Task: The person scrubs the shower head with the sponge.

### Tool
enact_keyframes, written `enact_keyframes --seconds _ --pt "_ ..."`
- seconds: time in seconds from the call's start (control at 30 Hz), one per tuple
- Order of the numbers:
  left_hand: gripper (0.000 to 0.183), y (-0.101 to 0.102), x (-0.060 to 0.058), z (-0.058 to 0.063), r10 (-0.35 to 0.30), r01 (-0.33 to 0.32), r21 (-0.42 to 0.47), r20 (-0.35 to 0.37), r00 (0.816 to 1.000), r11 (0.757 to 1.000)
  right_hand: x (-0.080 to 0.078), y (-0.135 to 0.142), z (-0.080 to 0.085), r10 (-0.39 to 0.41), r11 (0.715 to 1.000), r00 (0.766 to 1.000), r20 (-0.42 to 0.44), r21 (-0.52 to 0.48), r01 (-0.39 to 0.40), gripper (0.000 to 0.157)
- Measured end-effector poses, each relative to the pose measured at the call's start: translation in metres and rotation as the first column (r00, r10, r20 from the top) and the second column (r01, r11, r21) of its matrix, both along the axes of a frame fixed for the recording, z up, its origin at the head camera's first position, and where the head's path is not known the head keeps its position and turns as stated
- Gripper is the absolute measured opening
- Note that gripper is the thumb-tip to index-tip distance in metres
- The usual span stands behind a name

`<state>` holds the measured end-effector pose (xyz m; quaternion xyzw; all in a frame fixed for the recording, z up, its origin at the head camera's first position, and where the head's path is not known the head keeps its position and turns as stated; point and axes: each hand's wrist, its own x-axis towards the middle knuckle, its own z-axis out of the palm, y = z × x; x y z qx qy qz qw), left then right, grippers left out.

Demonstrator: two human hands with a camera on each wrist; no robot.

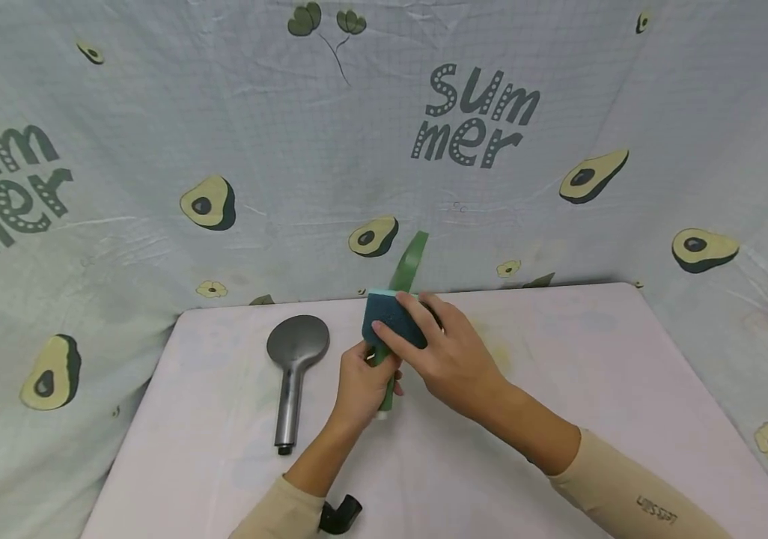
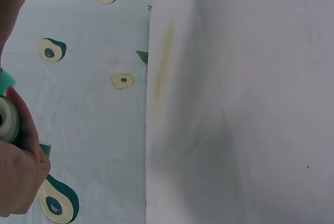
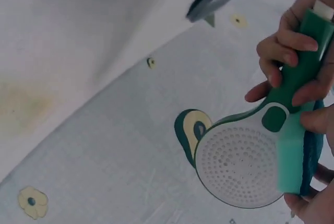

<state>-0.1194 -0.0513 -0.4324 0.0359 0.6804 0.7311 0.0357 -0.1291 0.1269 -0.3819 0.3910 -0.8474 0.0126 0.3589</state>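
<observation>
My left hand (image 1: 367,382) grips the green handle of a handheld shower head (image 1: 409,262), raised above the table. In the right wrist view, its round white face with many small holes (image 3: 229,161) shows, along with a green button near the neck. My right hand (image 1: 448,352) holds a sponge (image 1: 387,318), dark blue on one side and light green on the other. The light green side (image 3: 290,156) lies against the edge of the white face. The left wrist view catches the pale end of the handle (image 2: 7,119) beside the left hand.
A grey shower head (image 1: 298,340) lies on the left of the pink-white table (image 1: 559,389). Close to the left forearm sits a short black fitting (image 1: 342,515), partly covered by the sleeve. An avocado-print cloth (image 1: 276,187) hangs behind the table.
</observation>
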Motion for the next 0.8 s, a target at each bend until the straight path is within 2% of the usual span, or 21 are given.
enact_keyframes --seconds 0.07,0.17,0.27,0.33,0.4,0.47,0.57,0.63,0.7,0.77,0.8 --pt "0.025 0.0 0.0 0.0 -0.013 0.014 0.01 -0.023 1.0 1.0 0.001 -0.002 0.001 -0.006 1.0 1.0 -0.01 0.014 0.006 0.065" --pt "0.037 0.0 0.0 -0.001 -0.038 0.04 0.032 -0.07 0.997 0.999 -0.002 0.001 0.014 -0.001 0.999 0.999 0.054 -0.032 0.003 0.065" --pt "0.045 0.0 -0.001 -0.002 -0.07 0.074 0.039 -0.103 0.992 0.996 -0.009 0.008 0.032 0.029 0.988 0.987 0.156 -0.153 -0.005 0.064" --pt "0.044 -0.001 -0.001 -0.003 -0.096 0.101 0.04 -0.113 0.989 0.994 -0.016 0.014 0.045 0.053 0.967 0.968 0.246 -0.254 0.012 0.063" --pt "0.044 -0.002 -0.001 -0.005 -0.126 0.131 0.04 -0.122 0.985 0.991 -0.025 0.022 0.058 0.07 0.937 0.936 0.346 -0.345 0.057 0.062" --pt "0.042 -0.004 0.0 -0.008 -0.156 0.163 0.048 -0.128 0.979 0.985 -0.035 0.031 0.068 0.085 0.905 0.887 0.454 -0.408 0.122 0.061" --pt "0.041 -0.005 0.001 -0.01 -0.189 0.196 0.037 -0.143 0.971 0.98 -0.049 0.045 0.076 0.1 0.869 0.812 0.576 -0.448 0.211 0.058" --pt "0.04 -0.006 0.001 -0.011 -0.202 0.206 0.009 -0.151 0.968 0.979 -0.054 0.052 0.077 0.104 0.857 0.781 0.615 -0.454 0.244 0.057" --pt "0.039 -0.006 0.002 -0.011 -0.205 0.204 -0.023 -0.149 0.967 0.979 -0.057 0.055 0.074 0.107 0.854 0.778 0.619 -0.458 0.247 0.058" --pt "0.039 -0.006 0.003 -0.01 -0.207 0.202 -0.043 -0.137 0.969 0.978 -0.056 0.054 0.069 0.125 0.857 0.796 0.592 -0.469 0.214 0.058" --pt "0.038 -0.006 0.003 -0.01 -0.205 0.2 -0.049 -0.129 0.97 0.978 -0.055 0.052 0.065 0.132 0.862 0.813 0.566 -0.47 0.187 0.059"
